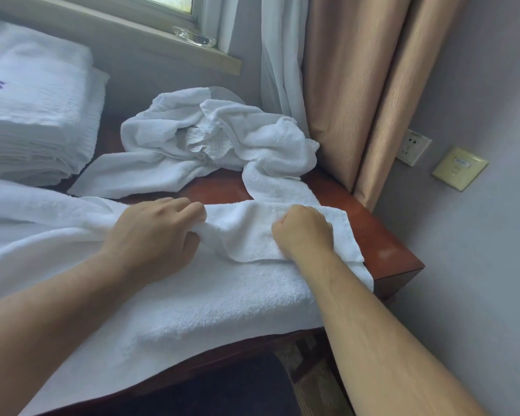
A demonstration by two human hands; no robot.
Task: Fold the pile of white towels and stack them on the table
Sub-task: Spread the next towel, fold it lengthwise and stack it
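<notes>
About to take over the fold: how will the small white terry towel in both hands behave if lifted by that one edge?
Probably floppy: the small white terry towel already bunches where the left hand and right hand grip it. Its far end trails toward the crumpled white towel pile, so lifting may drag that pile. Likely light, and not slippery against the flat white towel beneath.

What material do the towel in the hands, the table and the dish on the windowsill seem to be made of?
Towel, gripped by the left hand and the right hand: likely cotton terry, from its looped, fuzzy white pile.
Table: probably lacquered wood or veneer, reddish brown with soft glare.
Dish: apparently clear glass, transparent with bright highlights.
</notes>
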